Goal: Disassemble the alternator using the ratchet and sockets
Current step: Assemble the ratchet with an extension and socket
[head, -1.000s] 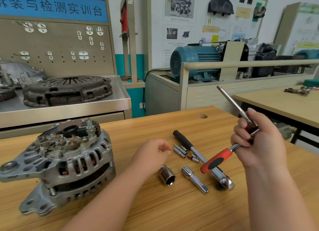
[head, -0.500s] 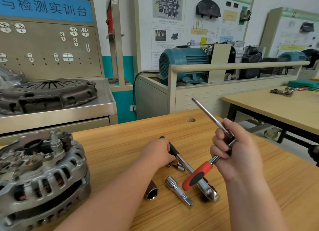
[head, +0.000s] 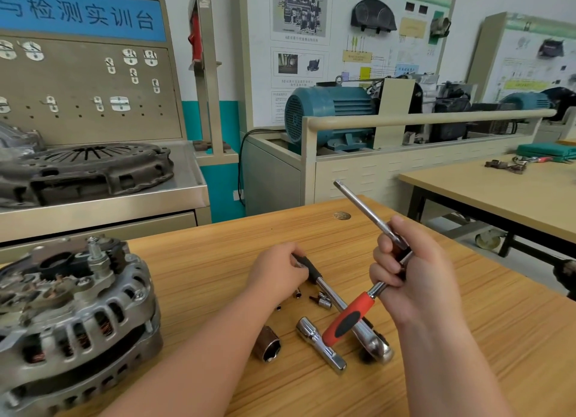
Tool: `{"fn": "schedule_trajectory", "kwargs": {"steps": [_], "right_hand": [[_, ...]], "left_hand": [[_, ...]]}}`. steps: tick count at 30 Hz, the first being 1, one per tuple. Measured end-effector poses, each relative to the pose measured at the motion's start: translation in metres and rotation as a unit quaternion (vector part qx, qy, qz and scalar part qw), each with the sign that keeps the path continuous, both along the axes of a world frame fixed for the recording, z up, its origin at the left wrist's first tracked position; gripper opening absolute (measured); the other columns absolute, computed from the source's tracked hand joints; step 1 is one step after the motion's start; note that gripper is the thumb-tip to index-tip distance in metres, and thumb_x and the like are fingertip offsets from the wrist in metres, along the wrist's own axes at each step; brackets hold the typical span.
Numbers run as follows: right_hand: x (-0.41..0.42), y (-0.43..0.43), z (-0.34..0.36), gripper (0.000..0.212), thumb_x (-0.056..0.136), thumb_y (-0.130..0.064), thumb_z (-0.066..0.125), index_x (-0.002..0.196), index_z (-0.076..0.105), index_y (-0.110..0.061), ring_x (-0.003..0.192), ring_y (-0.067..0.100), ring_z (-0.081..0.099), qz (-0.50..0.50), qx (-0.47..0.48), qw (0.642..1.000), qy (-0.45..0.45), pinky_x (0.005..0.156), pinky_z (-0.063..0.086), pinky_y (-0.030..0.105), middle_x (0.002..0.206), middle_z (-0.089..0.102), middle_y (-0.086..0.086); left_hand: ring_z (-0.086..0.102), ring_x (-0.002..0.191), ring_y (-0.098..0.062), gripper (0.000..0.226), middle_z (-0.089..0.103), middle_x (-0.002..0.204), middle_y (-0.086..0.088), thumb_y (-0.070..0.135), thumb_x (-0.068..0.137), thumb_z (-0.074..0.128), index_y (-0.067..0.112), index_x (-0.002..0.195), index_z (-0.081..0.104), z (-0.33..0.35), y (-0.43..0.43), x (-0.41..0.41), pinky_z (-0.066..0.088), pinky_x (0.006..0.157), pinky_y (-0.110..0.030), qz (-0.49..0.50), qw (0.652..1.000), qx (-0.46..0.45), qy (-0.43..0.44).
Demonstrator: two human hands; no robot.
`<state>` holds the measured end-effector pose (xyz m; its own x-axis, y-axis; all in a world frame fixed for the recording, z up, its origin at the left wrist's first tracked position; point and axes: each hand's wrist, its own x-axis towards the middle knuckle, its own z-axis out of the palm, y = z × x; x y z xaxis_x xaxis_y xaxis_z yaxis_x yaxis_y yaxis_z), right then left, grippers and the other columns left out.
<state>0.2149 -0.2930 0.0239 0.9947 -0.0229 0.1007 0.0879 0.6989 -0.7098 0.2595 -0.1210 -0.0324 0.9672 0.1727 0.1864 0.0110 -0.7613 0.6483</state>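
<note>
The grey alternator (head: 71, 317) stands at the left on the wooden table (head: 218, 254). My right hand (head: 408, 276) grips a red-handled ratchet (head: 349, 320) and a long steel extension bar (head: 364, 211) that points up and away. My left hand (head: 277, 276) is curled over the black-handled end of a second ratchet (head: 339, 304) lying on the table. A large socket (head: 268, 345), a short chrome extension (head: 321, 345) and several small sockets (head: 321, 301) lie between my hands.
A clutch pressure plate (head: 84, 170) rests on the metal bench behind the alternator. A blue electric motor (head: 327, 114) sits on a rig beyond the table. Another table (head: 498, 192) stands at the right with small parts on it.
My left hand has moved forward from the small sockets onto the black handle of the lying ratchet. The view has swung right, so the alternator sits nearer the left edge. My right hand keeps its hold.
</note>
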Motion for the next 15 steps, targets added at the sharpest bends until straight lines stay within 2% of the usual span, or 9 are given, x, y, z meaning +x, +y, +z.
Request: {"fn": "schedule_trajectory", "kwargs": {"steps": [3,5,8,11,13,15], "right_hand": [[0.001,0.001,-0.002,0.02,0.094,-0.012,0.055,0.074,0.052,-0.013,0.036,0.005,0.031,0.008,0.008,1.0,0.012,0.031,0.021,0.014,0.052,0.047,0.0],[0.002,0.002,-0.003,0.019,0.094,-0.012,0.055,0.075,0.052,-0.013,0.036,0.005,0.031,0.015,0.014,1.0,0.017,0.03,0.021,0.014,0.053,0.047,0.0],[0.001,0.003,-0.003,0.018,0.093,-0.012,0.055,0.075,0.052,-0.013,0.036,0.005,0.031,0.022,0.016,1.0,0.014,0.03,0.022,0.014,0.054,0.047,0.0],[0.0,0.005,-0.003,0.017,0.092,-0.012,0.055,0.076,0.052,-0.012,0.036,0.005,0.031,0.022,0.01,1.0,0.011,0.03,0.021,0.014,0.053,0.046,0.0],[-0.001,0.006,-0.003,0.017,0.092,-0.012,0.055,0.076,0.051,-0.011,0.036,0.005,0.031,0.022,0.007,1.0,0.013,0.03,0.021,0.014,0.053,0.046,0.0],[-0.001,0.006,-0.002,0.017,0.093,-0.011,0.054,0.076,0.051,-0.011,0.036,0.005,0.03,0.023,0.007,1.0,0.012,0.03,0.021,0.014,0.053,0.046,0.0]], "left_hand": [[0.059,0.084,0.001,0.019,0.062,0.092,0.02,0.018,0.088,0.068,0.036,0.094,0.066,0.012,0.011,-0.014,0.045,0.067,-0.015,-0.004,0.987,-0.163,-0.009],[0.07,0.087,-0.003,0.022,0.071,0.098,0.012,0.012,0.088,0.068,0.033,0.09,0.069,0.016,0.017,-0.027,0.053,0.076,-0.017,-0.018,0.954,-0.3,0.001],[0.073,0.092,-0.008,0.02,0.075,0.104,-0.001,0.002,0.091,0.062,0.019,0.097,0.071,0.016,0.023,-0.04,0.057,0.08,-0.02,-0.061,0.892,-0.447,0.016],[0.074,0.093,-0.019,0.023,0.076,0.101,-0.012,-0.008,0.09,0.053,0.002,0.1,0.071,0.014,0.028,-0.046,0.06,0.074,-0.026,-0.101,0.79,-0.604,0.031],[0.074,0.093,-0.024,0.025,0.074,0.103,-0.019,-0.01,0.085,0.052,-0.003,0.096,0.074,0.012,0.03,-0.048,0.06,0.07,-0.028,-0.117,0.737,-0.663,0.053],[0.074,0.093,-0.026,0.026,0.073,0.105,-0.022,-0.007,0.077,0.056,-0.003,0.091,0.077,0.011,0.03,-0.05,0.06,0.07,-0.03,-0.13,0.717,-0.681,0.072]]}}
